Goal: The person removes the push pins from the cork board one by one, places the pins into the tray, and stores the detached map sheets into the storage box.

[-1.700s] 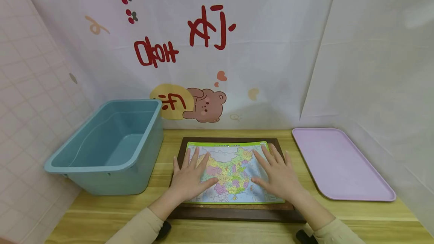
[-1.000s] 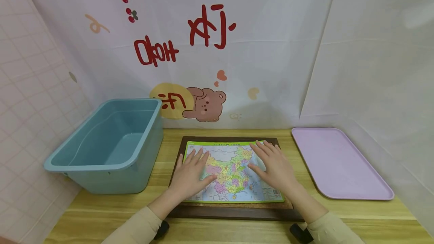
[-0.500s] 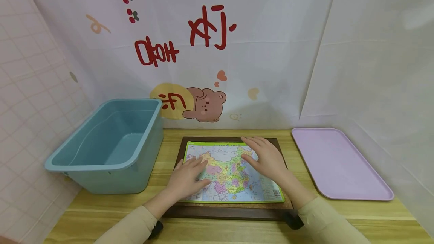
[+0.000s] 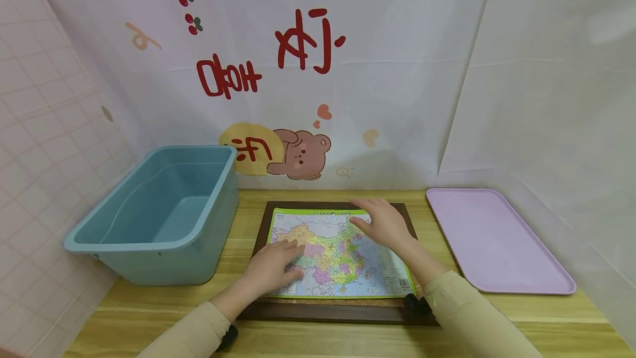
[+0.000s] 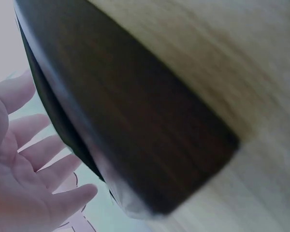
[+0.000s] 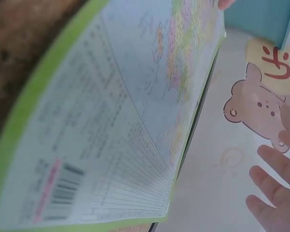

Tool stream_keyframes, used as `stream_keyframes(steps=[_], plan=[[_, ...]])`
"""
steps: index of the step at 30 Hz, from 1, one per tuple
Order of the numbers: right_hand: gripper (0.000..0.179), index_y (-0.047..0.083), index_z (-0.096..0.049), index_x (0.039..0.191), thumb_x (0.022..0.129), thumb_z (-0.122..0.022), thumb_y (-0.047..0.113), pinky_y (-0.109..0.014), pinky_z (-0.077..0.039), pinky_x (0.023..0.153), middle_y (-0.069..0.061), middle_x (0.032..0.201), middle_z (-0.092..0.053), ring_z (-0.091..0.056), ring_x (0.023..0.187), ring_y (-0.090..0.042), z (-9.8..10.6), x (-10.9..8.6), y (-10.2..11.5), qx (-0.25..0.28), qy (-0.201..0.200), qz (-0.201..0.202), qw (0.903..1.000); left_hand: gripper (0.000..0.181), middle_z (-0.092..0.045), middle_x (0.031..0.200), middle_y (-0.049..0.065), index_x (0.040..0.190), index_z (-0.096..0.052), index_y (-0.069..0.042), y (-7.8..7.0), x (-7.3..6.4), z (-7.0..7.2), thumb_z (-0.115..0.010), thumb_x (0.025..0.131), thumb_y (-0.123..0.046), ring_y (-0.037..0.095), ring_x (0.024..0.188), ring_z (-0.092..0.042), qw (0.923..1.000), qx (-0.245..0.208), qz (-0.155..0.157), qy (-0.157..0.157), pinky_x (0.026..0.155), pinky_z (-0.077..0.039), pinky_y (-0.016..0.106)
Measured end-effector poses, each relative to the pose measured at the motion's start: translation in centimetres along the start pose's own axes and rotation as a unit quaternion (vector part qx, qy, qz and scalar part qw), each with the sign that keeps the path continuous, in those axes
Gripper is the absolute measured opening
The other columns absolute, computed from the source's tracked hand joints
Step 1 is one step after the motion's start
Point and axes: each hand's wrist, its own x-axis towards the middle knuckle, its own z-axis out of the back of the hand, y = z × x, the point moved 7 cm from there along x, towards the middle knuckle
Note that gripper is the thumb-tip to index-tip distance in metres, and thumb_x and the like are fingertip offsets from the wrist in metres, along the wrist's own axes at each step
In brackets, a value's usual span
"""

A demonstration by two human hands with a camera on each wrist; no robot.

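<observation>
A map sheet [image 4: 328, 258] with a bright green border lies on a dark-framed cork board [image 4: 343, 312]. My left hand [image 4: 272, 265] is over the map's left part, with its fingers relaxed and bent a little. Nothing shows in its grasp in the left wrist view, where the palm [image 5: 24, 188] faces the map. Over the map's upper right is my right hand [image 4: 383, 226], its fingers pointing left and its thumb apart from them. The right wrist view has these fingers [image 6: 278, 188] loosely spread with nothing between them. The map's lower right corner [image 6: 63, 193], with a barcode, curves slightly.
At the left of the wooden table [image 4: 318, 341] stands a deep blue basin [image 4: 149, 248]. A flat lilac tray [image 4: 502, 242] lies at the right. Behind the board hangs a white cloth [image 4: 397, 98] printed with red characters and a bear [image 4: 303, 153].
My right hand has moved left and its fingers have drawn together, uncovering the map's right side. The left hand has slid back toward me, its spread fingers closer together. The map has barely moved.
</observation>
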Motion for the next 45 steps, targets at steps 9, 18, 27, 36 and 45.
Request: stream_keyframes(steps=[9,18,27,36,45], plan=[[0.047,0.015,-0.063,0.135,0.091,-0.075,0.027,-0.051,-0.051,0.09,-0.007,0.129,-0.066,-0.06,0.117,-0.033,-0.9,1.3,-0.7,0.019,0.028,-0.018,0.9993,0.054,-0.056,0.138,0.018,0.132,-0.065,-0.005,0.1,0.0,-0.7,-0.075,0.088,-0.036,0.04,0.128,-0.05,0.9996,0.009,-0.001,0.026,0.102,-0.042,0.056],[0.043,0.014,-0.063,0.135,0.094,-0.071,0.027,-0.047,-0.05,0.093,-0.006,0.13,-0.065,-0.06,0.117,-0.028,-1.8,2.8,-1.4,0.044,0.065,-0.044,0.9959,0.051,-0.056,0.138,0.021,0.129,-0.066,-0.003,-0.1,0.0,-0.7,-0.076,0.088,-0.032,0.041,0.127,-0.05,0.9995,0.003,-0.008,0.032,0.103,-0.043,0.053],[0.043,0.012,-0.062,0.135,0.095,-0.069,0.025,-0.049,-0.05,0.093,-0.01,0.127,-0.066,-0.061,0.115,-0.03,-2.9,3.9,-1.8,0.059,0.081,-0.067,0.9927,0.052,-0.056,0.137,0.022,0.128,-0.066,-0.002,-0.2,0.1,-0.7,-0.076,0.087,-0.032,0.042,0.126,-0.051,0.9994,0.002,-0.013,0.033,0.102,-0.043,0.052],[0.04,0.015,-0.062,0.135,0.097,-0.067,0.027,-0.047,-0.049,0.094,-0.009,0.125,-0.066,-0.062,0.113,-0.028,-4.5,4.7,-2.9,0.074,0.101,-0.114,0.9855,0.052,-0.058,0.135,0.022,0.126,-0.067,-0.001,-0.1,0.1,-0.8,-0.077,0.086,-0.033,0.042,0.124,-0.053,0.9993,0.006,-0.019,0.033,0.101,-0.044,0.051],[0.038,0.016,-0.064,0.133,0.097,-0.067,0.027,-0.048,-0.05,0.091,-0.008,0.121,-0.068,-0.063,0.11,-0.027,-5.4,5.3,-3.4,0.093,0.097,-0.15,0.9796,0.053,-0.058,0.135,0.022,0.126,-0.068,-0.002,-0.2,0.1,-0.7,-0.077,0.086,-0.033,0.042,0.124,-0.053,0.9993,0.011,-0.017,0.033,0.101,-0.044,0.051]])
